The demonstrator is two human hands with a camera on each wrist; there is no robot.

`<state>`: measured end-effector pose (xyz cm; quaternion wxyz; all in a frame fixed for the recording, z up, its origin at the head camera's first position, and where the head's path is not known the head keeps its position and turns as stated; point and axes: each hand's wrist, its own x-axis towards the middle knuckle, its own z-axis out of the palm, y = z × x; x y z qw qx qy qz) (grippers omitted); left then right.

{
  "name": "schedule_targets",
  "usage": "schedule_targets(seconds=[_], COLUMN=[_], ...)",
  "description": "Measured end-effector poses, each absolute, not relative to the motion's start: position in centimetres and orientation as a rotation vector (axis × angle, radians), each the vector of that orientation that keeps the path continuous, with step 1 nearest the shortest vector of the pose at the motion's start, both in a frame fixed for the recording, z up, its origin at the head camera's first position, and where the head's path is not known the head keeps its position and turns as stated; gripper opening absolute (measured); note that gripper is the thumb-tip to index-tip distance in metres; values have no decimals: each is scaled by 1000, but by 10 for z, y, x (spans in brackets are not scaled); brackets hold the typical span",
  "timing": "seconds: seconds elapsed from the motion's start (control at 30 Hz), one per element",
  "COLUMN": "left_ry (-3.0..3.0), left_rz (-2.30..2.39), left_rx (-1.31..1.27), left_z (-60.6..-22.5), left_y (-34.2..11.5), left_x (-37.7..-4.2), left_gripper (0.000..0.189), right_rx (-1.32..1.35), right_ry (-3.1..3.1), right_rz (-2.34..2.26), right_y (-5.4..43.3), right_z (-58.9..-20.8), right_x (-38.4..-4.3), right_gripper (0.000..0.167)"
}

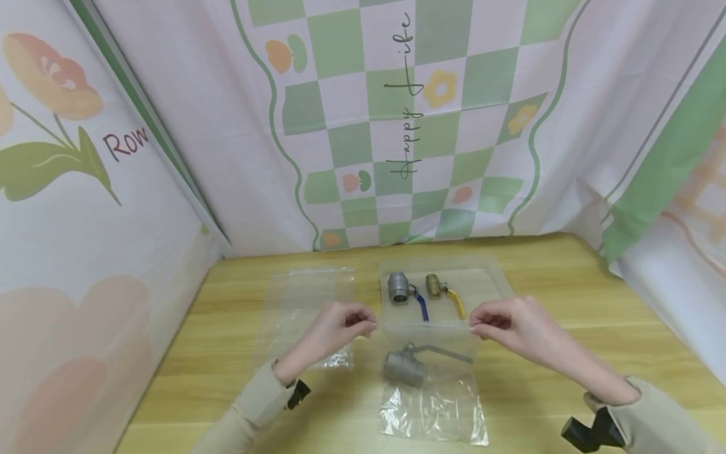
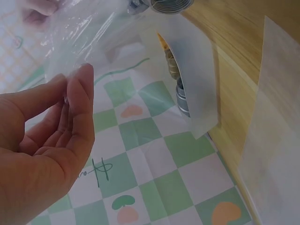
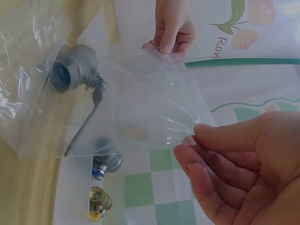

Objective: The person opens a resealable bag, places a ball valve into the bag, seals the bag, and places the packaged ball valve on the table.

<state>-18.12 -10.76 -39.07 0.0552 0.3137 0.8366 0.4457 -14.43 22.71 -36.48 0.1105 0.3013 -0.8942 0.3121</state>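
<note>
Clear bag (image 3: 145,98), grey valve (image 3: 77,68) showing through, is pinched by left hand (image 1: 338,326) and right hand (image 1: 520,323). Blue-handled valve (image 1: 399,289) and yellow-handled valve (image 1: 433,286) lie in tray (image 1: 481,285) behind.

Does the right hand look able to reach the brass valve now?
Probably yes: the right hand is near the brass valve, which lies in an open box. But that hand pinches the bag, so it must likely let go first.

Surface (image 1: 210,353): wood-grain. Tub (image 1: 479,285): translucent, on surface; inside, grey valve (image 1: 399,288), blue-levered, and, to its right, brass valve (image 1: 433,285), yellow-levered. Bag (image 1: 306,293): clear, flat, left of tub. Backdrop (image 1: 391,126): checked green and white, lettered "Happy Life".
</note>
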Motion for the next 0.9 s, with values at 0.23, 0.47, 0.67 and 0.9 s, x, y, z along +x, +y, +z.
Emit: schedule_targets(seconds=[0.23,0.47,0.67,0.9], left_ry=[2656,2699,2692,2714], left_rz=[1274,1217,1194,1245], left_rx=[1064,1076,1132,1182], left_z=[-391,-392,-392,-393], left_y=[-105,-100,-92,-90], left_x=[-178,-176,-175,-176], left_gripper=[8,9,12,7], right_rx=[870,850,846,859], right_ry=[-2584,-2597,-2616,-2615], right_rz=[843,857,889,965], right_y=[225,222,222,221], right_z=[-365,-366,-367,-369], right_x=[-143,-144,-144,-144], right_gripper=[11,10,10,12])
